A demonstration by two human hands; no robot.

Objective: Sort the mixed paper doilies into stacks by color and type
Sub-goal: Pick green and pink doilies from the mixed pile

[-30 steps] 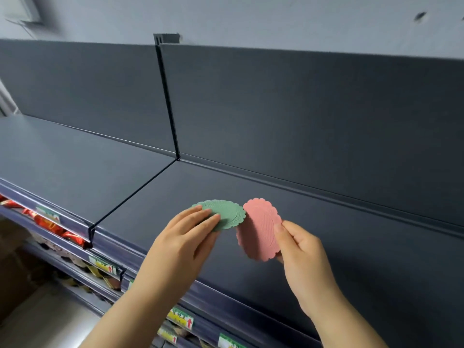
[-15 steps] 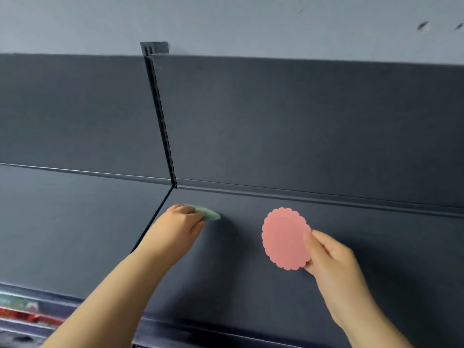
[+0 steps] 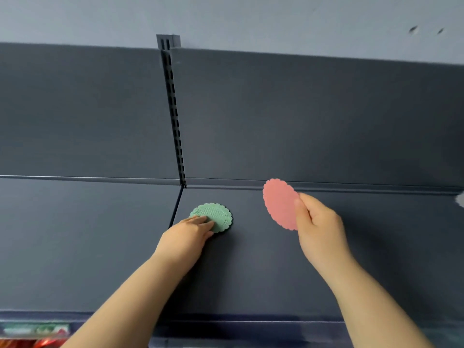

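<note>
Head view: left hand (image 3: pixel 185 237) lays flat fingers (image 3: pixel 202 219) on green doily (image 3: pixel 219 214) on the shelf (image 3: pixel 251 272); right hand (image 3: pixel 319 229) pinches pink doily (image 3: pixel 280 202) above the shelf

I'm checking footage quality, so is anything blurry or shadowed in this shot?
Head view: green doily and pink doily look sharp; the packets at bottom left are blurred; the left hand casts a soft shadow on the shelf; no glare.

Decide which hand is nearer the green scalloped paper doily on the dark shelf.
Left. The left hand touches the green scalloped paper doily; the right hand is apart to its right, pinching a pink scalloped paper doily.
</note>
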